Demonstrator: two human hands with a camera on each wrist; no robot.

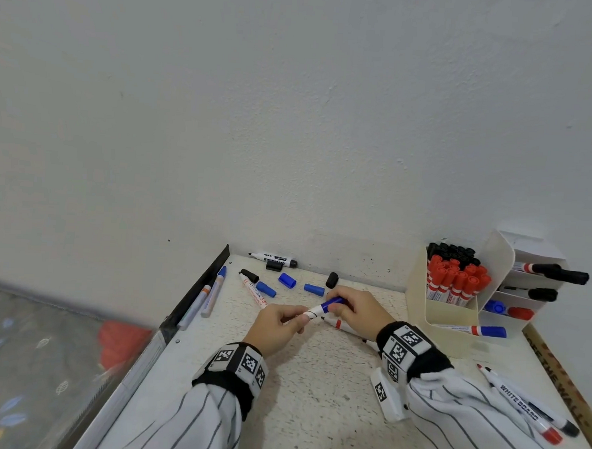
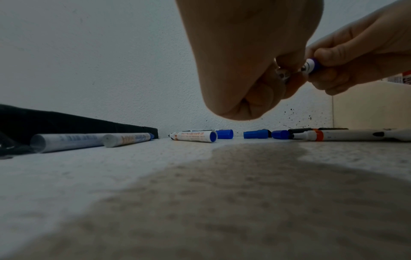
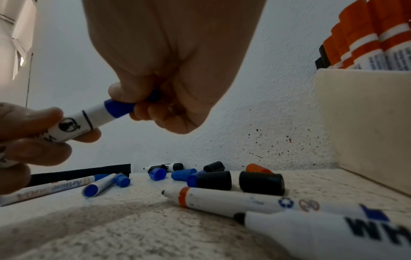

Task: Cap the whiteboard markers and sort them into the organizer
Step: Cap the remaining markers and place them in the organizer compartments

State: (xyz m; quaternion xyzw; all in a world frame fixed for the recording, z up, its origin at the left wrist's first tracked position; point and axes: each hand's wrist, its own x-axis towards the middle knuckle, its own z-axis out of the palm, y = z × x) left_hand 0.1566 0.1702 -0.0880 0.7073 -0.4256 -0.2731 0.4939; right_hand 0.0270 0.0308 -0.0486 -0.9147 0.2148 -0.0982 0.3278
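Both hands hold one blue whiteboard marker (image 1: 319, 308) above the table's middle. My left hand (image 1: 279, 323) grips its white barrel (image 3: 73, 123); my right hand (image 1: 355, 311) pinches the blue cap (image 3: 120, 107) seated on its end. The cream organizer (image 1: 451, 318) stands at the right, with red and black capped markers (image 1: 456, 277) upright in it and others lying in its side slots. Loose blue caps (image 1: 287, 280) and black caps (image 1: 332, 280) lie near the wall, among uncapped markers (image 1: 255, 292).
Two markers (image 1: 208, 295) lie along the black strip at the table's left edge. More markers (image 1: 531, 411) rest at the right beside my sleeve, and one with a red band (image 1: 339, 324) lies under my right hand. The wall is close behind.
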